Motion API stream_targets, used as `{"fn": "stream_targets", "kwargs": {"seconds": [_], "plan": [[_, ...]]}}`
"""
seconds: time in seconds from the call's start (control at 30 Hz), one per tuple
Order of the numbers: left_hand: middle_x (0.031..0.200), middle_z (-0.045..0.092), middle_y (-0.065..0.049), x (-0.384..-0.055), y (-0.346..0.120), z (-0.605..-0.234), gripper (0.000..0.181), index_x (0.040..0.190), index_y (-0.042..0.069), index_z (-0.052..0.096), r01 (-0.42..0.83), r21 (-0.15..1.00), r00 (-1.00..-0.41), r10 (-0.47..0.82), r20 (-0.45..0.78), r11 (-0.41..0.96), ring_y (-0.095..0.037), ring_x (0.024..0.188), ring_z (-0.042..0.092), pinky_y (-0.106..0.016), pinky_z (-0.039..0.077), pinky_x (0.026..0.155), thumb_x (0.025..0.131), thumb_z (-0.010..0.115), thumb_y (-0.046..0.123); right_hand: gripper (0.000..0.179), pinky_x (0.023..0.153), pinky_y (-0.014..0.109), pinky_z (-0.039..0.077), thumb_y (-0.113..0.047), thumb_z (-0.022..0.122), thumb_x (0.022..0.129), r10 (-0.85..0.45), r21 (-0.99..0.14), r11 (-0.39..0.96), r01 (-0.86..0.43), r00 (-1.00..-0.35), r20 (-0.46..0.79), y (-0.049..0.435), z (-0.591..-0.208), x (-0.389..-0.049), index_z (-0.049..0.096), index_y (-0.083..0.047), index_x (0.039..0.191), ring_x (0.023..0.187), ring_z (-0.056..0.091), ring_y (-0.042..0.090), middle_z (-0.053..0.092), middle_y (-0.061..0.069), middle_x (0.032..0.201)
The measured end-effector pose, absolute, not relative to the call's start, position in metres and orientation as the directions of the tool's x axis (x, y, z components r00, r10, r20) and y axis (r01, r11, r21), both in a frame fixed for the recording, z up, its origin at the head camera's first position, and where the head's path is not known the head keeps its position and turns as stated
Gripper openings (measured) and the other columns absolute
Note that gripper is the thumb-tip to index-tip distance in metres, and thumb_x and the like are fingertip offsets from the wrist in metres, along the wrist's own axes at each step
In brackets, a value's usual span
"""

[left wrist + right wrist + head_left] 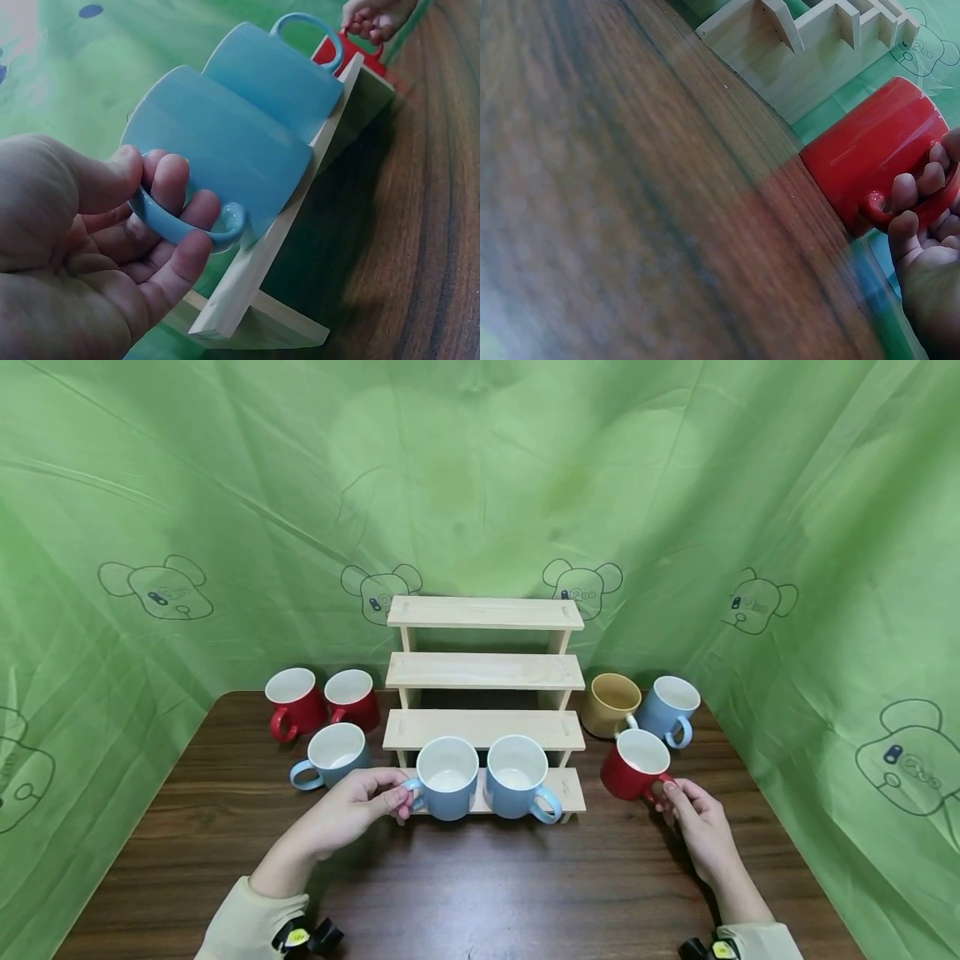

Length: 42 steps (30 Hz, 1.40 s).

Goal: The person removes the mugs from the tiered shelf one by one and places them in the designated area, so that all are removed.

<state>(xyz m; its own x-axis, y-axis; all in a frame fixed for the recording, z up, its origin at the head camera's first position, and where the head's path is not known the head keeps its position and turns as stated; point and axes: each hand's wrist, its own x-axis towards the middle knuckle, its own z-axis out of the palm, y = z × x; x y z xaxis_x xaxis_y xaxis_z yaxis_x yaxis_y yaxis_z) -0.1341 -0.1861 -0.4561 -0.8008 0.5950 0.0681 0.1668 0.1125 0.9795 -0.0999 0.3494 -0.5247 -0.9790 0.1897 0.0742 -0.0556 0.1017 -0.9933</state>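
My left hand grips the handle of a light blue mug, which is on the lowest step of a wooden tiered rack. Close beside it on that step is a second light blue mug, its handle turned right. In the left wrist view, thumb and fingers curl round the handle of the nearer blue mug. Right of the rack, my right hand holds a red mug by its handle. The right wrist view shows this red mug upright at the tabletop, fingers through its handle.
Two red mugs and a blue mug stand left of the rack. A mustard mug and another blue mug stand behind the held red one. Green cloth surrounds the brown wooden table at back and sides.
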Motion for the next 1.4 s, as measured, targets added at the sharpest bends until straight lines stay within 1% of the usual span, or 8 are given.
{"fn": "stream_targets", "kwargs": {"seconds": [0.1, 0.3, 0.47, 0.57, 0.77, 0.97, 1.1, 1.4], "plan": [[0.098, 0.066, -0.012, -0.136, -0.188, -0.460, 0.020, 0.110, -0.014, 0.065, 0.163, 0.983, -0.797, 0.598, 0.082, 0.083, -0.013, 0.089, 0.069, -0.033, 0.062, 0.085, 0.113, 0.057, 0.004, 0.041, 0.063, 0.022, 0.051, -0.019, 0.058, 0.115, 0.205, -0.994, 0.096, -0.045, -0.977, 0.064, 0.349, -0.525, -0.099, 0.055, 0.022, 0.109, 0.072, 0.059, 0.011, 0.066, 0.000, 0.080], [0.097, 0.067, -0.009, -0.138, -0.195, -0.465, 0.020, 0.113, -0.016, 0.065, 0.140, 0.989, -0.807, 0.585, 0.085, 0.049, -0.017, 0.087, 0.071, -0.029, 0.060, 0.086, 0.112, 0.057, 0.003, 0.042, 0.063, 0.022, 0.050, -0.020, 0.058, 0.116, 0.211, -0.994, 0.100, -0.038, -0.976, 0.058, 0.348, -0.525, -0.099, 0.056, 0.020, 0.108, 0.072, 0.059, 0.010, 0.066, 0.000, 0.080], [0.096, 0.068, -0.005, -0.137, -0.200, -0.462, 0.020, 0.115, -0.017, 0.065, 0.154, 0.987, -0.818, 0.565, 0.106, 0.037, -0.012, 0.087, 0.070, -0.027, 0.060, 0.085, 0.112, 0.056, 0.001, 0.043, 0.064, 0.021, 0.051, -0.021, 0.058, 0.116, 0.210, -0.994, 0.103, -0.034, -0.976, 0.055, 0.348, -0.524, -0.100, 0.055, 0.021, 0.109, 0.074, 0.060, 0.009, 0.066, -0.001, 0.080], [0.096, 0.068, -0.005, -0.135, -0.206, -0.457, 0.019, 0.113, -0.016, 0.066, 0.168, 0.985, -0.824, 0.554, 0.118, 0.040, -0.011, 0.087, 0.069, -0.026, 0.059, 0.085, 0.112, 0.056, 0.001, 0.043, 0.064, 0.021, 0.051, -0.021, 0.058, 0.116, 0.196, -0.993, 0.106, -0.046, -0.978, 0.066, 0.348, -0.525, -0.103, 0.055, 0.022, 0.110, 0.075, 0.062, 0.011, 0.066, 0.000, 0.082], [0.095, 0.069, -0.006, -0.132, -0.219, -0.449, 0.018, 0.108, -0.014, 0.065, 0.224, 0.974, -0.822, 0.542, 0.175, 0.025, -0.015, 0.087, 0.069, -0.027, 0.060, 0.085, 0.113, 0.055, 0.000, 0.041, 0.065, 0.021, 0.052, -0.019, 0.058, 0.116, 0.189, -0.995, 0.088, -0.054, -0.980, 0.070, 0.347, -0.528, -0.102, 0.055, 0.022, 0.111, 0.076, 0.063, 0.011, 0.066, 0.000, 0.082], [0.094, 0.072, 0.003, -0.129, -0.234, -0.439, 0.019, 0.111, -0.019, 0.062, 0.235, 0.972, -0.836, 0.507, 0.212, -0.018, -0.011, 0.088, 0.070, -0.026, 0.060, 0.086, 0.112, 0.054, -0.002, 0.038, 0.062, 0.020, 0.050, -0.018, 0.059, 0.115, 0.213, -0.995, 0.089, -0.040, -0.975, 0.058, 0.349, -0.527, -0.098, 0.057, 0.019, 0.107, 0.072, 0.061, 0.010, 0.066, 0.000, 0.079], [0.093, 0.073, 0.005, -0.126, -0.247, -0.427, 0.017, 0.109, -0.021, 0.060, 0.255, 0.966, -0.836, 0.491, 0.245, -0.046, -0.008, 0.088, 0.071, -0.025, 0.060, 0.084, 0.112, 0.052, -0.006, 0.040, 0.062, 0.020, 0.050, -0.018, 0.058, 0.116, 0.203, -0.995, 0.088, -0.047, -0.977, 0.064, 0.350, -0.527, -0.098, 0.055, 0.021, 0.108, 0.073, 0.061, 0.011, 0.065, 0.000, 0.079], [0.095, 0.074, 0.002, -0.118, -0.271, -0.403, 0.015, 0.111, -0.016, 0.063, 0.277, 0.959, -0.859, 0.429, 0.277, -0.065, -0.008, 0.088, 0.072, -0.025, 0.061, 0.083, 0.111, 0.050, -0.010, 0.037, 0.062, 0.020, 0.050, -0.017, 0.058, 0.116, 0.191, -0.993, 0.100, -0.061, -0.978, 0.079, 0.351, -0.527, -0.099, 0.058, 0.018, 0.106, 0.072, 0.061, 0.009, 0.067, -0.001, 0.080]]}}
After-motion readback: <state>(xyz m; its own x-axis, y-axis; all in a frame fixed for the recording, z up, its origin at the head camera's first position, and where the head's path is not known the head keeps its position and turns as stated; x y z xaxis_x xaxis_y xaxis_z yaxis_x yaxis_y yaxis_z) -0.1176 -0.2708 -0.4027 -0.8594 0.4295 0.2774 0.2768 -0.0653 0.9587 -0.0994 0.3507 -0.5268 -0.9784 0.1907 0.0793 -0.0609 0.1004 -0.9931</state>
